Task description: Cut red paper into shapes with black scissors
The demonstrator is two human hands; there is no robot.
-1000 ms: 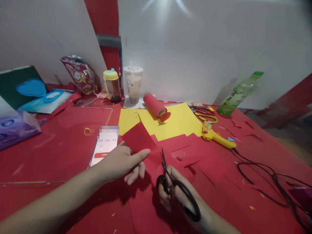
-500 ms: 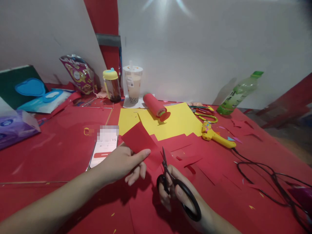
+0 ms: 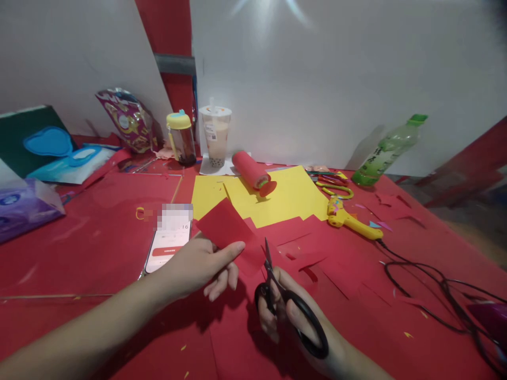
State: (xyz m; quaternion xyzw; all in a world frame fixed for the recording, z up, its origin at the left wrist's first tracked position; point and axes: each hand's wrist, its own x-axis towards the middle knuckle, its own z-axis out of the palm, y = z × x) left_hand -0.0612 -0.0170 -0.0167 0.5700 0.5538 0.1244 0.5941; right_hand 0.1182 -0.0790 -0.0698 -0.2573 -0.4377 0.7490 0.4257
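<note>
The left hand (image 3: 212, 264) is pinching red paper (image 3: 226, 224) between thumb and fingers; holding its free edge flat should help. The right hand (image 3: 291, 311) is gripping black-handled scissors (image 3: 270, 265) near that edge, where aligning them first should cut cleaner.

1. Bearing everything below: a red table (image 3: 158, 343).
2. Laid flat at the centre: yellow sheets (image 3: 295, 198), with red sheets (image 3: 307, 236) spread nearer and overlapping them.
3. Lying face up, left of centre: a phone (image 3: 168, 254).
4. Set at the far left: a purple tissue pack (image 3: 29, 206) and a wipes pack (image 3: 71, 168) with its blue lid (image 3: 48, 141) raised.
5. Placed along the back: a snack bag (image 3: 129, 122), a yellow-lidded bottle (image 3: 182, 143) and a white sheet (image 3: 233, 168).
6. Standing at the back right: a green bottle (image 3: 386, 155).
7. Resting on the right: a yellow glue gun (image 3: 354, 224), a looping black cable (image 3: 446, 288) and pink scraps (image 3: 385, 226).
</note>
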